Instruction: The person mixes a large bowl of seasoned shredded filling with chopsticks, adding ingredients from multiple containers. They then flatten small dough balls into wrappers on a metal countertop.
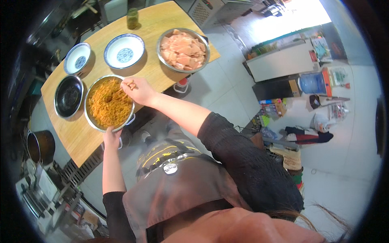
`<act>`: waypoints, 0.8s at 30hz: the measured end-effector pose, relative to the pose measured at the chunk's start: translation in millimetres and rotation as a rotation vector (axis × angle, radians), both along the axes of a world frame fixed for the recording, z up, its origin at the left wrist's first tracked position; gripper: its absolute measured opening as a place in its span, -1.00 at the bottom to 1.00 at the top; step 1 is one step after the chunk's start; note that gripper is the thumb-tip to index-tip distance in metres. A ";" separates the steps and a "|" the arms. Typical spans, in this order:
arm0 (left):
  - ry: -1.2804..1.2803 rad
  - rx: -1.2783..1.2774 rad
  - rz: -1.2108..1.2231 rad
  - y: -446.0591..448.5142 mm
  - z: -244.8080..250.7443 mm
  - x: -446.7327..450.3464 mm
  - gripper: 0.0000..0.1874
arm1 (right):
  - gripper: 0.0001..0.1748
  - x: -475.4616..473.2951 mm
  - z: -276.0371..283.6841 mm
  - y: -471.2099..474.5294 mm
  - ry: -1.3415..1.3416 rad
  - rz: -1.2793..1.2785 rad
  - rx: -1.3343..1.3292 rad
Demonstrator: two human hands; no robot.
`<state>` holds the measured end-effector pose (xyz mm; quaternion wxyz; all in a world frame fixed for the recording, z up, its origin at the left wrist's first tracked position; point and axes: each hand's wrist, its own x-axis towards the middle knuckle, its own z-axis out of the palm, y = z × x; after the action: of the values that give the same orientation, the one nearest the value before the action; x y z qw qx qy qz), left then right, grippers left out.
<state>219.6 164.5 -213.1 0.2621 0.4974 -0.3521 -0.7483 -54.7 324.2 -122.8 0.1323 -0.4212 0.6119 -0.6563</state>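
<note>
A round metal bowl [88, 113] full of shredded orange-yellow food [110, 104] stands near the table edge before me. My left hand [112, 137] grips the bowl's near rim, thumb over the edge. My right hand [136, 90] is at the bowl's right rim, fingers curled; a thin thing seems to be between them, too small to tell. Left of the bowl sits a dark oval dish [69, 96] with a metal rim. Behind are a smaller blue-and-white bowl [77, 58] and a larger one [124, 51], both without food. A metal bowl [207, 57] of sliced pale pink raw meat [183, 50] stands at the right.
A glass jar [132, 18] stands at the back of the wooden table [68, 136]. Below the table edge is a container with a red top [183, 82]. A dark pot [41, 146] is at far left; a blue water bottle [311, 83] is by the right wall.
</note>
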 end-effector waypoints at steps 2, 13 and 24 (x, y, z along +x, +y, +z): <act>-0.057 -0.156 -0.219 18.1 -18.4 -10.0 -0.67 | -0.75 -32.4 -26.3 27.3 -0.051 -0.033 -0.048; 0.110 0.118 0.054 30.8 -10.1 -29.7 -0.64 | -0.77 11.9 3.7 16.4 0.074 0.166 -0.026; 0.107 0.033 -0.073 83.5 90.1 0.3 -0.53 | -0.79 38.2 55.6 20.9 0.026 0.260 -0.042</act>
<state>219.9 248.0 -123.0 0.2450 0.4478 -0.3432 -0.7885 -16.5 345.1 -67.2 0.1995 -0.5083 0.5400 -0.6406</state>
